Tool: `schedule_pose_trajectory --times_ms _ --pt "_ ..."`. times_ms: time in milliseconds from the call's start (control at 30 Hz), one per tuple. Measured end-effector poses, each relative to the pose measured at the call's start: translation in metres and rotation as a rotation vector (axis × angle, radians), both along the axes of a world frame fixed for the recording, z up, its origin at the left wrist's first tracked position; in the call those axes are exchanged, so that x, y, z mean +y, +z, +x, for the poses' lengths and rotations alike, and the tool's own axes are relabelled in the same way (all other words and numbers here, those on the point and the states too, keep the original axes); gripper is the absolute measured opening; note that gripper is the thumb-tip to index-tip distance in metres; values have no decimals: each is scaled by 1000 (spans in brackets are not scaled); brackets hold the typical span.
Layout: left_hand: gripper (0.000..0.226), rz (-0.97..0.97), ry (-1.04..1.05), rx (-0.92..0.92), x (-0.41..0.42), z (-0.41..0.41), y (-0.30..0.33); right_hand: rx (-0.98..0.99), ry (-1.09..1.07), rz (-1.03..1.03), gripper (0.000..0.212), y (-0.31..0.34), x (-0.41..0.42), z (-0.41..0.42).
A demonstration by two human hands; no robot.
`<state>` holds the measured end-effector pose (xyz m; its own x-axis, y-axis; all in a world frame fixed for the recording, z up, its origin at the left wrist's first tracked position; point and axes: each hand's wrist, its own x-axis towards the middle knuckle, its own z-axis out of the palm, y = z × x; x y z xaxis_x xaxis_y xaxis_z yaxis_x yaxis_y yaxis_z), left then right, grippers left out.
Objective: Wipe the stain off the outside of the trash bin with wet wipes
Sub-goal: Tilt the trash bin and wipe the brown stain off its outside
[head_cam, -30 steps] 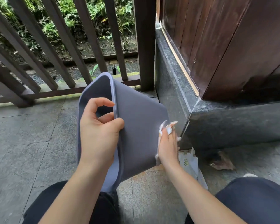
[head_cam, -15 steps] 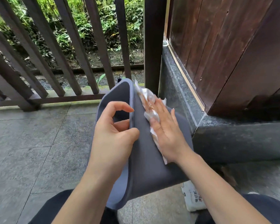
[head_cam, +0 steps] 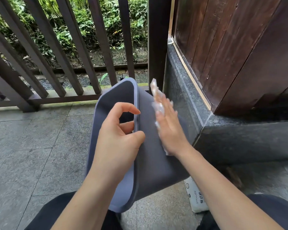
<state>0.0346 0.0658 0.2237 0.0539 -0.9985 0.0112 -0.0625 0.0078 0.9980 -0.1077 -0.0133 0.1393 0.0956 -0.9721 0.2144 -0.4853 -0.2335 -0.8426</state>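
Observation:
A grey-blue trash bin (head_cam: 155, 165) lies tilted on its side between my knees, its opening facing left. My left hand (head_cam: 118, 140) grips the bin's rim, thumb on the outer wall and fingers curled inside. With its fingers straight, my right hand (head_cam: 169, 128) lies flat on the bin's outer wall near the rim. It presses a white wet wipe (head_cam: 156, 95) against the wall. The wipe sticks out past the fingertips and shows an orange-brown smear. The hand hides the wall under it.
A white wet wipe pack (head_cam: 195, 196) lies on the stone floor under my right forearm. A dark wooden railing (head_cam: 83, 63) stands behind the bin, a granite ledge (head_cam: 223, 140) and a wooden wall to the right. Grey floor tiles (head_cam: 32, 146) spread to the left.
My right hand rose from the bin's lower edge onto its outer wall, then slid the wipe further up towards the rim. My left hand kept its grip.

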Motion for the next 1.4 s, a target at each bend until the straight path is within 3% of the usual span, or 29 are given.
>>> schedule_pose_trajectory --times_ms 100,200,333,467,567,700,900,1067,1167,1300,1400 --pt "50 -48 46 43 -1 -1 -1 0 164 -222 55 23 11 30" --pt "52 -53 111 92 0 9 1 51 152 -233 54 25 4 31" --pt "55 -16 126 75 3 21 6 97 -74 4 47 0 -19 -8" --pt "52 1 121 32 8 23 8 14 -291 288 64 -38 -2 -44" --pt "51 12 147 24 8 21 7 2 -346 322 63 -54 33 -37" --pt "52 4 146 3 9 18 5 76 -302 211 56 -49 93 -4" --pt "46 -67 193 38 9 20 10 50 -19 -217 59 13 132 60" --pt "48 -37 272 149 6 33 14 253 59 -376 58 11 119 45" --pt "49 3 265 152 5 32 11 191 -106 -207 56 -30 105 5" --pt "48 77 234 101 4 18 3 -139 -447 360 52 -77 106 -27" --pt "45 78 249 69 3 11 0 -151 -441 283 53 -71 109 0"
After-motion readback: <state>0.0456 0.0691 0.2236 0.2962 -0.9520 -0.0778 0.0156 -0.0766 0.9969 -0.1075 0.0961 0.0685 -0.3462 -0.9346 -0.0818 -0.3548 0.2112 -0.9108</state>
